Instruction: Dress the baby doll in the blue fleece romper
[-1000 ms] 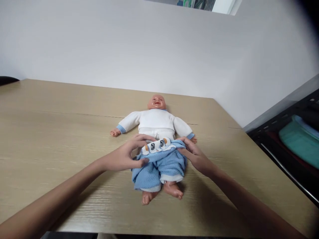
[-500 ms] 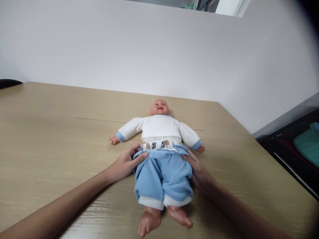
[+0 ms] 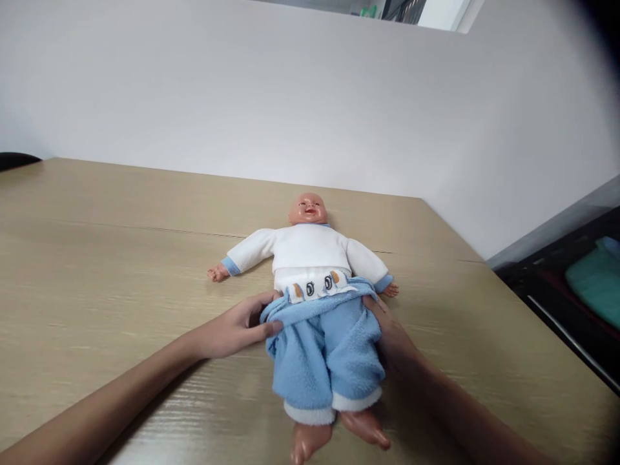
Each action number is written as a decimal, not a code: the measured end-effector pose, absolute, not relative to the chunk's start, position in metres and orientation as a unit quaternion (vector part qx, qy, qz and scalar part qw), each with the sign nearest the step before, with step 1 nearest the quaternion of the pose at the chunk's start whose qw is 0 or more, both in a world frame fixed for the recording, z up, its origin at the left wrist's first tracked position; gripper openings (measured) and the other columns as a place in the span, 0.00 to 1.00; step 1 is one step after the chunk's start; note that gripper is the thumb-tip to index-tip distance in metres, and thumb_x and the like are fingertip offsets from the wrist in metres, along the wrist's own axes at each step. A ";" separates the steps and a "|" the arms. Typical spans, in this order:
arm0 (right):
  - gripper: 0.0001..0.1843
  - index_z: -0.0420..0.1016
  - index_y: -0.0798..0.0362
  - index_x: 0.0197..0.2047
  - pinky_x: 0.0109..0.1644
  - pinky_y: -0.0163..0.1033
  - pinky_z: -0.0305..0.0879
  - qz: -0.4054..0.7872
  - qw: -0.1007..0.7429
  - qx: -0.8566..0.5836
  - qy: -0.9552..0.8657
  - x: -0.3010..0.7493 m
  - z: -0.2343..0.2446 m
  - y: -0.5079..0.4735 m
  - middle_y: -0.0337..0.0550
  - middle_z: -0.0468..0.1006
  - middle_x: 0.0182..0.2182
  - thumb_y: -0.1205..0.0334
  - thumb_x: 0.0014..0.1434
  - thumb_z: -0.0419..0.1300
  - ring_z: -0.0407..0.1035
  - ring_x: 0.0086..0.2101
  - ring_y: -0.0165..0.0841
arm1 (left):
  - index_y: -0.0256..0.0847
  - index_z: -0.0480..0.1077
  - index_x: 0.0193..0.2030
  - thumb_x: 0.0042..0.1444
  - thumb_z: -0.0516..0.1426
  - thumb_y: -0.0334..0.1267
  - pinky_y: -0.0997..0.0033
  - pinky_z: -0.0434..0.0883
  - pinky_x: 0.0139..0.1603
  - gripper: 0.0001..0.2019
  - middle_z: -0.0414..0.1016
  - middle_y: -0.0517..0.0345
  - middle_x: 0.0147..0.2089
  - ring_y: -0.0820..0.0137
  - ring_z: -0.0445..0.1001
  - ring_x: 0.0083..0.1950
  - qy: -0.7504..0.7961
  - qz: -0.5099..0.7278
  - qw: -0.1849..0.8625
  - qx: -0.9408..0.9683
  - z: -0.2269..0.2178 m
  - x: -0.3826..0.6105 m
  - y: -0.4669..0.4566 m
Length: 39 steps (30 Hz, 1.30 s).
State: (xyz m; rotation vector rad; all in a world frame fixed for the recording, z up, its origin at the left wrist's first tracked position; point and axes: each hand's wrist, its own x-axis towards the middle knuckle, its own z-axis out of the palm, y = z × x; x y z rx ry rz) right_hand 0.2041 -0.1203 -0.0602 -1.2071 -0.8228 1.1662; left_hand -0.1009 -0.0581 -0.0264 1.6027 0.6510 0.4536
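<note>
A baby doll (image 3: 310,248) lies face up on the table, its head away from me and its bare feet toward me. It wears a white top with blue cuffs. Blue fleece trousers (image 3: 305,361) with white hems cover its legs, their waistband folded down so a white strip with printed eyes shows. My left hand (image 3: 237,326) pinches the waistband at its left side, thumb on the outside. At the right side my right hand (image 3: 387,326) grips the waistband too, its fingers partly hidden behind the cloth. White fabric shows at the doll's waist, above the waistband.
The wooden table (image 3: 121,271) reaches back to a pale wall (image 3: 242,90). To the right stands a dark open container or rack (image 3: 547,278) with a teal cloth (image 3: 595,278) in it. A dark rounded object (image 3: 17,160) shows at the far left.
The waistband has come down, most on the left side, baring more white at the waist. My left hand moved lower with it, and the doll's legs shifted right and toward me.
</note>
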 end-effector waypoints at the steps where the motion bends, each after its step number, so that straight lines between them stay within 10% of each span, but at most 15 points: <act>1: 0.27 0.87 0.42 0.50 0.69 0.62 0.71 0.509 0.591 -0.520 -0.349 0.204 -0.060 -0.120 0.45 0.89 0.45 0.33 0.56 0.75 0.79 0.58 0.52 | 0.46 0.71 0.62 0.70 0.61 0.55 0.52 0.70 0.70 0.21 0.77 0.52 0.60 0.57 0.74 0.64 0.290 0.211 0.631 0.688 -0.027 -0.099 -0.058; 15: 0.31 0.85 0.41 0.57 0.81 0.59 0.49 0.544 0.569 -0.493 -0.371 0.206 -0.075 -0.112 0.42 0.83 0.62 0.33 0.56 0.74 0.69 0.68 0.46 | 0.41 0.69 0.38 0.66 0.62 0.62 0.74 0.62 0.36 0.24 0.64 0.65 0.33 0.73 0.63 0.34 0.385 0.341 0.591 0.622 -0.029 -0.094 -0.052; 23: 0.09 0.80 0.48 0.38 0.62 0.49 0.66 0.278 0.528 -0.530 -0.602 0.204 -0.030 -0.115 0.44 0.79 0.41 0.52 0.66 0.64 0.72 0.48 0.46 | 0.42 0.69 0.42 0.71 0.59 0.58 0.67 0.67 0.59 0.19 0.74 0.54 0.54 0.64 0.72 0.55 0.366 0.428 0.436 0.701 -0.027 -0.091 -0.037; 29: 0.08 0.74 0.47 0.36 0.50 0.44 0.65 0.334 0.501 -0.520 -0.606 0.203 -0.013 -0.065 0.37 0.74 0.34 0.54 0.64 0.63 0.69 0.39 0.39 | 0.42 0.68 0.45 0.68 0.59 0.64 0.71 0.66 0.42 0.24 0.69 0.62 0.39 0.69 0.67 0.39 0.379 0.407 0.538 0.634 -0.025 -0.075 0.001; 39: 0.21 0.85 0.42 0.54 0.79 0.53 0.57 0.590 0.522 -0.462 -0.408 0.206 -0.045 -0.064 0.40 0.84 0.60 0.43 0.61 0.72 0.70 0.67 0.47 | 0.43 0.80 0.54 0.66 0.61 0.61 0.56 0.72 0.61 0.24 0.83 0.52 0.53 0.51 0.77 0.57 0.376 0.313 0.543 0.683 -0.034 -0.083 0.015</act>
